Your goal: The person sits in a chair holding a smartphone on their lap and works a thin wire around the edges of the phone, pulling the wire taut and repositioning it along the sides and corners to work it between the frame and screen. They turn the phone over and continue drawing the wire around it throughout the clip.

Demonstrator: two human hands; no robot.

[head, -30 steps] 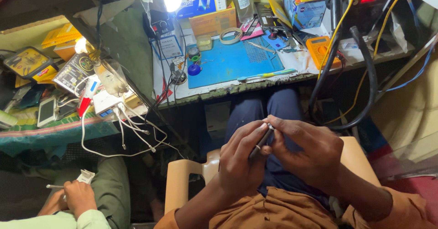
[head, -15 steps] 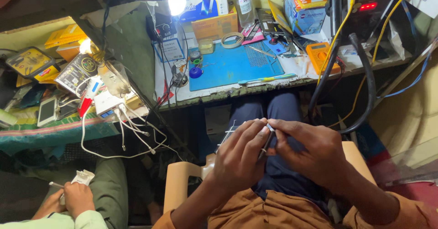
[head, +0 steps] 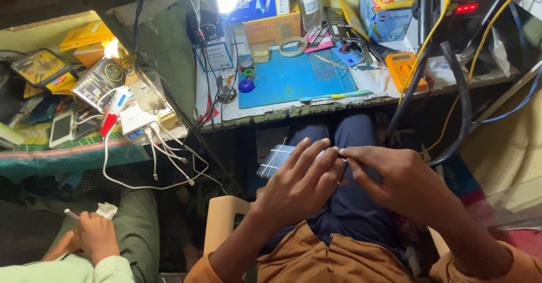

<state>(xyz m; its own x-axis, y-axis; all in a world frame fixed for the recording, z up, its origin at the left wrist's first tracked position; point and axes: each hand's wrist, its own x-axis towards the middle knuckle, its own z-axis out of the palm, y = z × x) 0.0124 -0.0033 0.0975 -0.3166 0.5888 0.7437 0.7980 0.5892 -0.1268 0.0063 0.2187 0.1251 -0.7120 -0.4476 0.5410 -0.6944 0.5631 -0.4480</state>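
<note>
Down low over the lap, two hands at work: left hand [head: 299, 181] spread over one flat dark phone [head: 278, 160], fingers apart and laid across its face, thumb side hidden; right hand [head: 395, 178] just beside, fingertips pinched together at the phone's right edge, touching the left hand's fingertips. Whether something thin sits in that pinch, cannot tell. Phone held above two dark blue trouser legs [head: 344, 142], in front of one pale plastic chair [head: 223, 221]. Beyond the knees, one workbench [head: 372, 82] with one blue work mat [head: 293, 80], one coloured tool [head: 336, 97] lying along the mat's near edge, one roll of tape [head: 293, 46] at its far edge, one round blue pot [head: 247, 85] at its left side. Right of the mat, one orange multimeter [head: 402, 68]. Behind, one bright lamp [head: 227, 0], one brown cardboard box [head: 274, 30], one blue box [head: 387, 15]. Two thick black hoses [head: 460, 91] hanging down over the bench's front right, with yellow cables [head: 435, 29] beside them. To the left, one lower shelf [head: 68, 147] with one white charger block [head: 135, 125] trailing several white cables, one pale phone [head: 61, 129] lying flat. Bottom left, another person's hand [head: 96, 235] closed round one white stick [head: 72, 214], beside one crumpled white scrap [head: 106, 209].
</note>
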